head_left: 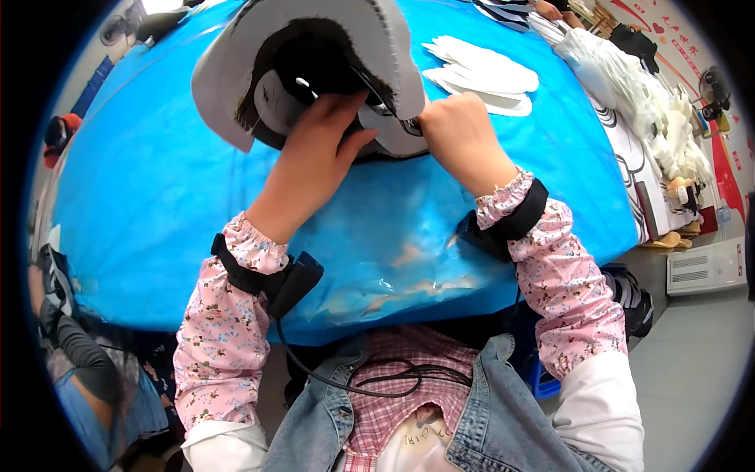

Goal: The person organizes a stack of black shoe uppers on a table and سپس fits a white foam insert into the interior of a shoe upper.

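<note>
A pale grey piece like a shoe or boot upper [220, 86], with a stitched edge and a dark inner lining, stands open toward me at the top of the blue-covered table. My left hand [314, 149] reaches into its opening, thumb apart from the fingers; the fingertips are partly hidden against the dark lining. At the right side of the opening my right hand [464, 138] is closed on its edge, by a thin dark strip [381, 90] whose kind I cannot make out. Just beyond that hand lies a stack of white insole-shaped pieces [480, 71].
Blue sheeting [157, 204] covers the table. White goods [629, 102] are heaped on a patterned surface to the right, with a person's hand [548, 9] at the far end. Another person [94, 377] sits at the left. A black cable [354, 385] crosses my lap.
</note>
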A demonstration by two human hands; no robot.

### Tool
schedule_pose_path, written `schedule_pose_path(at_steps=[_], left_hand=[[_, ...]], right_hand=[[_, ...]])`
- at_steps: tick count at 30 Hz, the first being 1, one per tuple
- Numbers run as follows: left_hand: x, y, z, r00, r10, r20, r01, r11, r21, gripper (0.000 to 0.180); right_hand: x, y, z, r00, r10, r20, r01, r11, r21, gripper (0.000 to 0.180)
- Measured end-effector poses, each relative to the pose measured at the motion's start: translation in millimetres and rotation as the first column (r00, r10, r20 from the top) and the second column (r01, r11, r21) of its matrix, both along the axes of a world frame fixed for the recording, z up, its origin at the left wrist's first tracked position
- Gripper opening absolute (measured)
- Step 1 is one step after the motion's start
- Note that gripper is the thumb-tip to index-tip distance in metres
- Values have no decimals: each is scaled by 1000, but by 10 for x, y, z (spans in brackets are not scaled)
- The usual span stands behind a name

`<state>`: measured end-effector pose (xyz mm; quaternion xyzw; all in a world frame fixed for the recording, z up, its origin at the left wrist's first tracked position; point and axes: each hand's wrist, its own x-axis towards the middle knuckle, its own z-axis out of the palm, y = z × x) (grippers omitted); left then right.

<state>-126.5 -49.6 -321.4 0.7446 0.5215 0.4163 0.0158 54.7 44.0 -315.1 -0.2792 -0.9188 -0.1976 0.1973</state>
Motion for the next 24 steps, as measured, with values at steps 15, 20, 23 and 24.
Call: schedule_pose_path(at_steps=[15, 20, 23, 24], left_hand=[[-58, -38, -35, 998, 28, 49, -20, 986, -164, 45], [-24, -38, -82, 987, 101, 125, -57, 946, -319, 51], [7, -15, -135, 993, 53, 106, -43, 995, -91, 53], [22, -11, -110, 994, 54, 96, -45, 995, -91, 53]], right_hand=[[32, -40, -190, 773, -208, -599, -217, 801, -559, 50], [52, 2, -220, 834, -234, -500, -119, 808, -577, 43], [63, 8, -232, 854, -205, -478, -114, 822, -557, 42], [52, -13, -225, 858, -192, -476, -121, 826, -551, 42]])
